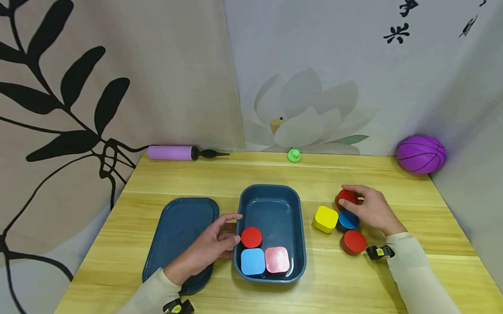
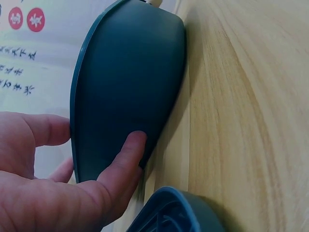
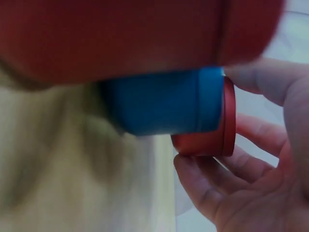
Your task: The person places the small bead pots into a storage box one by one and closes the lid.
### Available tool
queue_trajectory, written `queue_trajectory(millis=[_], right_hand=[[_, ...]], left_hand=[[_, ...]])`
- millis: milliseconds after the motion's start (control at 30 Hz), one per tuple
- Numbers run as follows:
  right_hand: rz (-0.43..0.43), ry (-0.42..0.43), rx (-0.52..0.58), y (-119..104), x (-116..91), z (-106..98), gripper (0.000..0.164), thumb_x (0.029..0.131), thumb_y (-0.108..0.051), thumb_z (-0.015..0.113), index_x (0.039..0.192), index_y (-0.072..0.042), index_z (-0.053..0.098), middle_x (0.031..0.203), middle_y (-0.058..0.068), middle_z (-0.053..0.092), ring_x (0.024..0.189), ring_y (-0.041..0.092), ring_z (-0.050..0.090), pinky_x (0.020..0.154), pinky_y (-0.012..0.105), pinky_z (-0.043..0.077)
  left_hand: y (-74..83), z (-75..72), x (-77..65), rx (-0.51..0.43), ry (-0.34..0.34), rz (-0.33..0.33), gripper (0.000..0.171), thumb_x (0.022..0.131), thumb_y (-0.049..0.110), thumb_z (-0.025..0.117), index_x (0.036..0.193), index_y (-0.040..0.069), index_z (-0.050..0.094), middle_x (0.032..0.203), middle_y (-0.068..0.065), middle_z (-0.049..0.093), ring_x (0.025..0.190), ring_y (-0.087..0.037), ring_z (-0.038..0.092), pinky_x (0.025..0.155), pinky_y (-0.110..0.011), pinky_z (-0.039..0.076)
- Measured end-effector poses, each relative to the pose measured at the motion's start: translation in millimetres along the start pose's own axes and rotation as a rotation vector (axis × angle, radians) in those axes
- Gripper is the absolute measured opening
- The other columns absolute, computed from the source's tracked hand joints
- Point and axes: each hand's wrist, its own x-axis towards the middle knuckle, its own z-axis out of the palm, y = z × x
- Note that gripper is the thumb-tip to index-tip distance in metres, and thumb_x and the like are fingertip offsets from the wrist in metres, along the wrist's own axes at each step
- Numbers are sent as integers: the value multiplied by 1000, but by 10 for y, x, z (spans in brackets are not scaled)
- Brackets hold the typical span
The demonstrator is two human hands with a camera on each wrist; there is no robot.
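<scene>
My right hand holds a small round red tin between thumb and fingers, on the right of the table. In the right wrist view that red tin sits partly behind a blue round tin. The blue tin, a yellow square tin and another red tin stand close by. My left hand touches the left side of a dark blue box, its fingertips on the rim and outer wall. Inside the box lie a red, a light blue and a pink tin.
A dark blue lid lies left of the box, partly under my left forearm. Along the back edge are a purple hand pump, a small green duck and a purple ball. A printed curtain hangs behind.
</scene>
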Motion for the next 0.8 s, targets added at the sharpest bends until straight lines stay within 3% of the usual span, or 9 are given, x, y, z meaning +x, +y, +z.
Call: queue_trajectory(millis=[433,800], right_hand=[[-94,36,11,-334,-59,-85,55,100,-32,76,146,-4,62,143,23,64,121,39,64,93,50,61],[-228,45,-27,-662,-70,42,48,98,-28,78,141,-9,68,133,12,67,112,29,65,89,48,64]], left_hand=[[-10,-7,7,1,0,3,64,107,22,65,163,18,35,159,-24,43,129,-29,62,95,-44,61],[-3,0,-2,8,2,4,64,107,21,65,163,17,35,158,-24,44,128,-29,62,95,-44,61]])
